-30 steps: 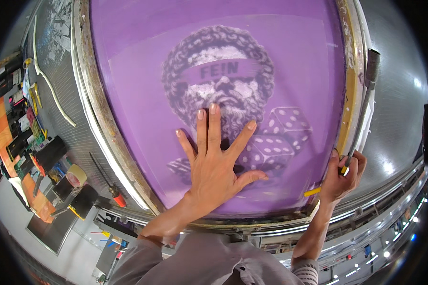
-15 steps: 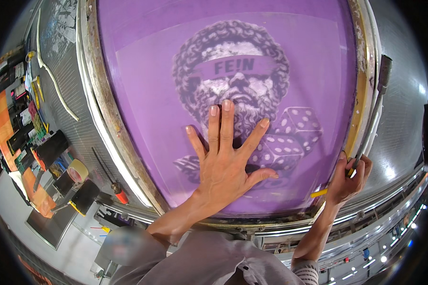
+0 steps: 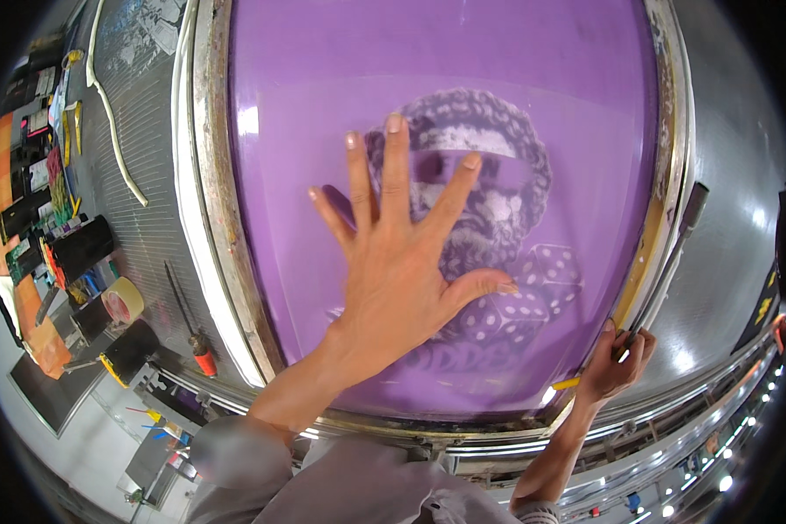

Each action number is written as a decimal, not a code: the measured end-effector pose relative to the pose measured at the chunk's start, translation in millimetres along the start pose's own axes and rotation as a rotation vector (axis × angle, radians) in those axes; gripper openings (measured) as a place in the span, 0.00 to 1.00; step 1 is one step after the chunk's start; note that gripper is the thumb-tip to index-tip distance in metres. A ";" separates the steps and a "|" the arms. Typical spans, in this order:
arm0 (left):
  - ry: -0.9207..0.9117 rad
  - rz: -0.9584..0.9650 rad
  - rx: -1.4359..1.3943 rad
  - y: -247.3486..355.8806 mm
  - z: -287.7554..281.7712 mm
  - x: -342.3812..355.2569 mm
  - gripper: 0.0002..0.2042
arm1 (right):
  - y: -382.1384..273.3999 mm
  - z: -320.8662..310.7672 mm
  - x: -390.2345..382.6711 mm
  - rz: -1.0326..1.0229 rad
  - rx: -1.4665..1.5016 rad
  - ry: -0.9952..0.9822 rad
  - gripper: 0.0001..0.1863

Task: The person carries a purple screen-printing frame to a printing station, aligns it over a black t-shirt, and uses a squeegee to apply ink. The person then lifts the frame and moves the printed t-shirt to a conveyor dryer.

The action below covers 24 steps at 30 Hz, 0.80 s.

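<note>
A purple screen-printing screen in a worn frame fills the middle of the head view. It bears a bearded, curly-haired head with a band over the eyes, and dice below. My left hand is spread flat over the screen, fingers apart and holding nothing; it covers the left part of the design. Whether the palm presses on the surface I cannot tell. At the lower right corner of the frame, my right hand is closed around a slim yellow tool whose dark end sticks out above the fingers. Its exact kind is hidden.
A long rod with a dark grip lies along the frame's right edge. To the left are a red-handled screwdriver, a pale cord, a roll of tape and a cluttered strip of tools. Metal rails run along the near side.
My left hand has moved up and left over the design, from the beard toward the left of the head. The right hand keeps its grip at the frame corner. The whole view has shifted.
</note>
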<state>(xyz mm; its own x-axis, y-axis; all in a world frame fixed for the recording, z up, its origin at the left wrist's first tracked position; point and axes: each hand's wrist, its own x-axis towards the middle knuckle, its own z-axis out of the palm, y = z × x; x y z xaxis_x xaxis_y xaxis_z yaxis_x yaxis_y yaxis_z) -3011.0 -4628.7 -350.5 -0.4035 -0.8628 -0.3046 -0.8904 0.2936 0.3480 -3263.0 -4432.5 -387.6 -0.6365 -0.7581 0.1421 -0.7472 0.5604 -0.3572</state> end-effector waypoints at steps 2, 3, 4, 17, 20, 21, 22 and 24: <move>-0.045 -0.037 -0.013 3.1 5.1 -1.3 0.49 | -3.0 -0.1 -0.1 -0.006 0.006 -0.011 0.18; -0.070 -0.056 -0.018 3.6 8.2 -4.3 0.49 | -4.8 -0.6 0.5 0.008 0.021 -0.014 0.17; -0.067 -0.055 -0.028 3.3 10.1 -8.8 0.48 | -6.7 -1.4 1.4 0.023 0.036 -0.017 0.17; -0.075 -0.036 -0.018 -2.6 26.1 -32.6 0.45 | -13.7 -1.9 4.5 0.053 -0.031 -0.042 0.14; -0.079 -0.019 -0.017 -6.4 29.5 -40.2 0.43 | -9.7 -3.1 0.5 0.056 -0.074 -0.034 0.12; -0.069 -0.012 -0.018 -6.8 30.4 -40.3 0.43 | -5.2 -4.1 -0.9 0.025 -0.088 -0.033 0.12; -0.060 -0.005 -0.020 -7.7 30.5 -40.7 0.43 | -3.9 -4.1 -1.0 -0.006 -0.103 -0.032 0.12; -0.055 -0.003 -0.019 -8.5 32.5 -40.5 0.43 | -8.3 -2.6 0.6 0.058 -0.103 -0.017 0.13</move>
<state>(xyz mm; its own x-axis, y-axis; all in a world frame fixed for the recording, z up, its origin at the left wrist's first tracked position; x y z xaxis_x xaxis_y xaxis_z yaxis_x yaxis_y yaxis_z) -2994.0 -4582.9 -370.0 -0.4120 -0.8398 -0.3535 -0.8877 0.2824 0.3636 -3257.7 -4436.7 -382.1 -0.6764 -0.7286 0.1078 -0.7257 0.6341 -0.2670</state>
